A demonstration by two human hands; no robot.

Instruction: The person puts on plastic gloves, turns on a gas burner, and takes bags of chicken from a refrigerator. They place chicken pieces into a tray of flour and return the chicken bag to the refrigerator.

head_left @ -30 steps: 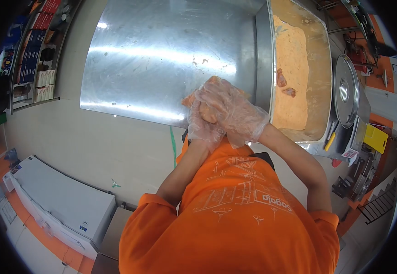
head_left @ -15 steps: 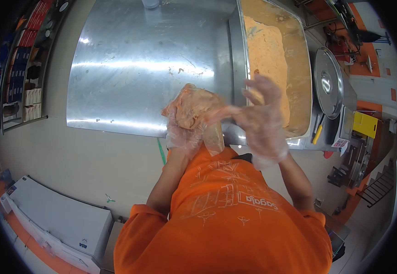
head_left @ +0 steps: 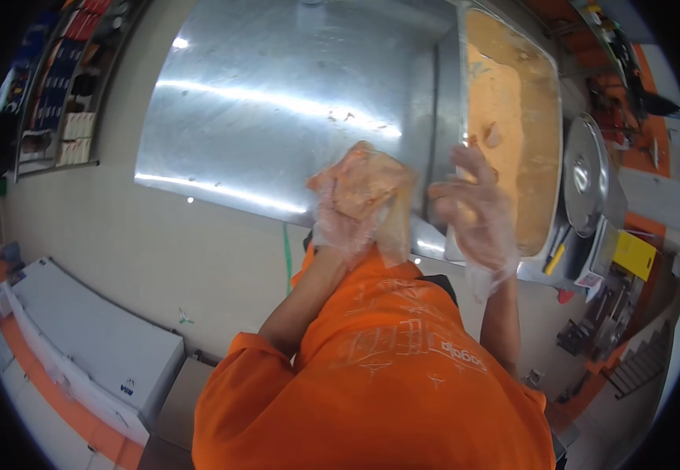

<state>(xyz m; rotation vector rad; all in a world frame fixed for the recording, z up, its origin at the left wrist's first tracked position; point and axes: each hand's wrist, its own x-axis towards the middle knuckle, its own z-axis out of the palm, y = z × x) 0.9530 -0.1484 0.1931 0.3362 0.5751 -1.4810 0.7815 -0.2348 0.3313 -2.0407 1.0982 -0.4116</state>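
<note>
My left hand, in a clear plastic glove, is closed on a floppy piece of raw meat, pinkish-orange and probably chicken, above the front edge of the steel table. Beside it a clear plastic flap hangs down; I cannot tell whether it is a bag or part of the glove. My right hand, also gloved and blurred by motion, is open with its fingers apart near the deep metal tray. Orange marinade fills part of this tray. A small pale piece shows over the marinade.
The steel table carries small scraps. Right of the tray are a round metal lid and a yellow-handled tool. A yellow board is farther right. Shelves and a white chest freezer stand at the left.
My right hand has come away from the meat, toward the right. A small pale piece now shows over the marinade. My left hand keeps its hold, and the camera view has shifted.
</note>
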